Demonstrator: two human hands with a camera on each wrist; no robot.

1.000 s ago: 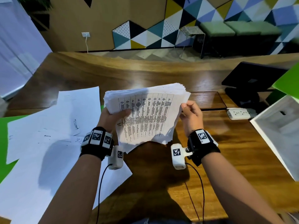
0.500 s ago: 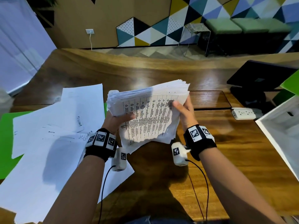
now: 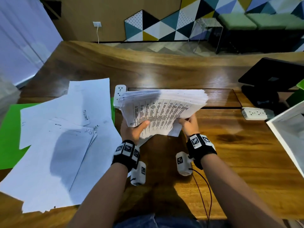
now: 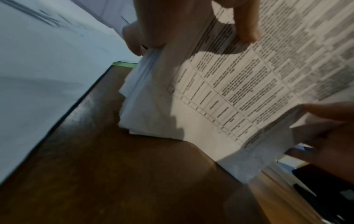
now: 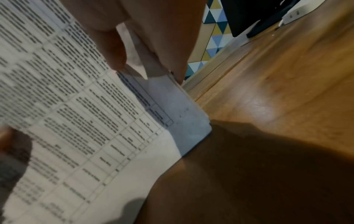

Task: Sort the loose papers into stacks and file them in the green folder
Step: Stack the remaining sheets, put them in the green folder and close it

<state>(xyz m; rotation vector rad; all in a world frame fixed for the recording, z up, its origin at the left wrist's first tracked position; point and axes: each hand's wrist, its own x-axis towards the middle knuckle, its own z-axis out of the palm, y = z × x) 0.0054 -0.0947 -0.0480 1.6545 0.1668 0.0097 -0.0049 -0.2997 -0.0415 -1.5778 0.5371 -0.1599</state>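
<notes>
Centre of the head view: we have a thick stack of printed sheets (image 3: 162,111) held up off the wooden desk (image 3: 230,155), tilted toward us, top sheet a printed table. Our left hand (image 3: 134,130) grips its lower left corner, thumb curled over the top sheet and fingers beneath. Our right hand (image 3: 189,125) pinches the lower right corner; in the right wrist view the thumb and fingertips (image 5: 116,60) close on a few sheets at that edge. Edges of the stack are ragged, with a lower sheet poking out below.

Left half of the head view: loose papers (image 3: 65,137) fanned across the desk, mostly blank-side up with some handwriting. They lie on the green folder (image 3: 9,129), which shows only as a green strip at far left and a sliver by the power strip (image 3: 119,94) at the stack's upper left.

Step, as we judge it: sorting is under way, this stack being gathered and squared; nothing is filed.

Next move calls for: tapping the stack's edges true on the desk, or peeling the pinched sheets off. Then clear the loose papers off the folder before anything can go in. The uneven lower sheets look likely to slip if either grip loosens.

At right of frame: a white box (image 3: 289,135), a dark monitor stand (image 3: 266,89).
</notes>
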